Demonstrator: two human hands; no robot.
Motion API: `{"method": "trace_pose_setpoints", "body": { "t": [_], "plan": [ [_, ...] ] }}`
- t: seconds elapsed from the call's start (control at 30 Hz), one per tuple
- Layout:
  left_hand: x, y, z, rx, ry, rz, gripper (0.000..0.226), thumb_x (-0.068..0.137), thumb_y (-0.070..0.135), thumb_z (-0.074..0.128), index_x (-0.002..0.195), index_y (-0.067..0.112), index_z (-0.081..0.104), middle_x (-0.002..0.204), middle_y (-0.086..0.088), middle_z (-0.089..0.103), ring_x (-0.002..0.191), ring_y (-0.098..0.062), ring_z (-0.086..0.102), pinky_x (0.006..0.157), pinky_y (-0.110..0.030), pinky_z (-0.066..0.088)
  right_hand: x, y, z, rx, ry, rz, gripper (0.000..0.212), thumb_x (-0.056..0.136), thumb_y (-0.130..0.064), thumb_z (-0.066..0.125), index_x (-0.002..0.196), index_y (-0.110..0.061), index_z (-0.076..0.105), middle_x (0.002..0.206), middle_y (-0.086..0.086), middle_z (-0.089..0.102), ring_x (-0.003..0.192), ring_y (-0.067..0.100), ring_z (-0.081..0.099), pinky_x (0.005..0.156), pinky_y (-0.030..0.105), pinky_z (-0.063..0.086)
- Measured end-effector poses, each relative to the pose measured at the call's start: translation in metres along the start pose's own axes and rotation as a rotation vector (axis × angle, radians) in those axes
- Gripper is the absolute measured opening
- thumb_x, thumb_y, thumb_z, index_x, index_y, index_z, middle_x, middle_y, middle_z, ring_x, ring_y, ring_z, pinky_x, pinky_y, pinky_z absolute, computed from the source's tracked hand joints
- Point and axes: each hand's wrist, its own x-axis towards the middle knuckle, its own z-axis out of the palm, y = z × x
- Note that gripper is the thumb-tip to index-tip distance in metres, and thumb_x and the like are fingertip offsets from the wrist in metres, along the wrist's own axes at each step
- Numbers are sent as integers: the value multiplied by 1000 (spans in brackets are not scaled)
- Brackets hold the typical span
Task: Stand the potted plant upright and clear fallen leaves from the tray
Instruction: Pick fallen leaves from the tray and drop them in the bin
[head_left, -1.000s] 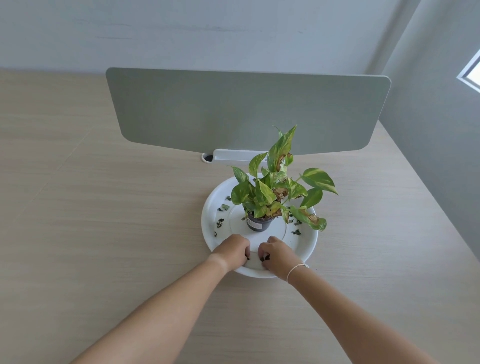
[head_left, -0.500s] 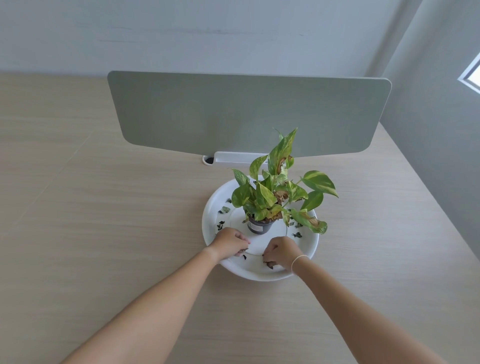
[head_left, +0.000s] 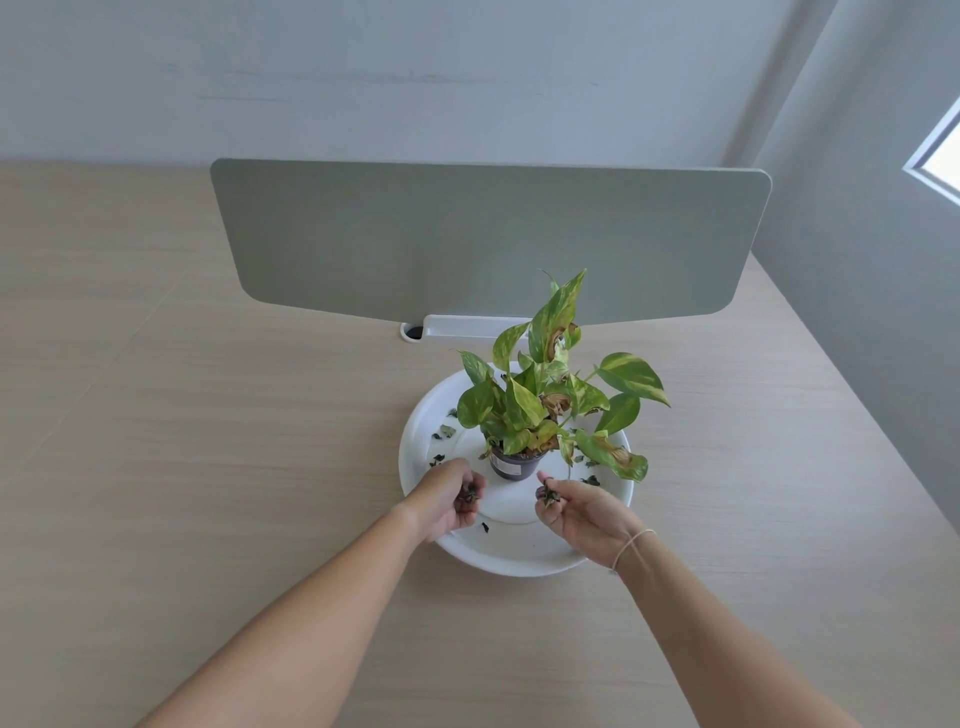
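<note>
Head view: potted plant (head_left: 540, 410) stands upright in its dark pot at the centre of a round white tray (head_left: 519, 558) on the desk (head_left: 208, 467). Left hand (head_left: 449, 501) grasps a clump of leaf fragments (head_left: 470, 496); right hand (head_left: 582, 512) pinches another clump. Loose fragments lie on the tray's left and right portions. Grey divider panel (head_left: 467, 244) stands behind.

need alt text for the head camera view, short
Two hands, left and right, each hold bits of fallen leaf above a white tray on a wooden table. A potted plant stands upright in the tray, with more leaf bits scattered round it.
</note>
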Motion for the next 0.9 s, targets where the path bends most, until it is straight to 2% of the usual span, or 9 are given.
{"method": "trace_pose_setpoints", "body": {
  "t": [0.07,0.13,0.27,0.33,0.47,0.6,0.7,0.8,0.9],
  "plan": [
    [2,-1,0,27,3,-12,25,83,11,37,65,10,54,52,-1,46,45,-13,39,41,-18,36,1,1,0,17,-9,0,32,71,5,58,103,2,57,75,12,50,66,17,48,44,19,52],
    [3,-1,1,109,6,-1,21,82,15,38,68,11,52,51,2,39,43,-12,32,41,-18,29,1,2,0,38,-18,1,30,70,5,57,101,2,58,76,12,49,67,18,48,44,20,52],
    [1,-1,5,602,23,162,17,81,22,42,65,16,46,54,2,30,46,-15,26,46,-21,21,1,3,-2,109,-33,14,13,69,3,53,81,-1,58,73,13,50,67,20,46,42,21,49],
    [2,-3,8,851,54,281,25,83,21,44,60,14,36,60,0,33,52,-16,31,49,-24,24,2,3,-4,140,-26,25,12,68,2,45,74,-3,54,67,11,48,64,20,43,40,22,44],
    [-1,-10,14,1213,112,371,21,85,27,51,78,8,47,80,-6,51,74,-23,48,63,-28,36,5,3,-6,183,-3,32,11,61,-3,36,63,-7,46,59,8,39,59,19,36,38,23,36],
    [-6,-13,18,1324,114,352,17,81,25,56,79,9,50,77,-3,52,74,-23,52,61,-28,38,6,3,-7,111,24,35,6,63,-11,39,59,-8,44,56,6,37,52,19,36,37,20,30],
    [-7,-14,19,1411,116,356,5,83,14,52,83,9,52,82,-7,53,78,-26,54,64,-29,40,9,1,-3,-25,110,22,18,72,-16,46,55,-12,40,50,2,35,38,16,35,33,16,21],
    [-6,-16,19,1459,104,347,15,88,7,46,93,2,59,91,-16,58,95,-33,62,70,-34,46,14,-1,3,-237,234,-2,37,90,-27,44,56,-18,35,45,-3,33,31,10,32,30,13,15],
    [-4,-18,19,1530,71,355,23,91,3,40,103,-3,59,106,-20,62,102,-35,61,80,-38,49,16,-2,6,-392,316,-38,37,94,-29,44,60,-17,36,54,-2,34,30,8,32,30,13,13]
  ]
}}
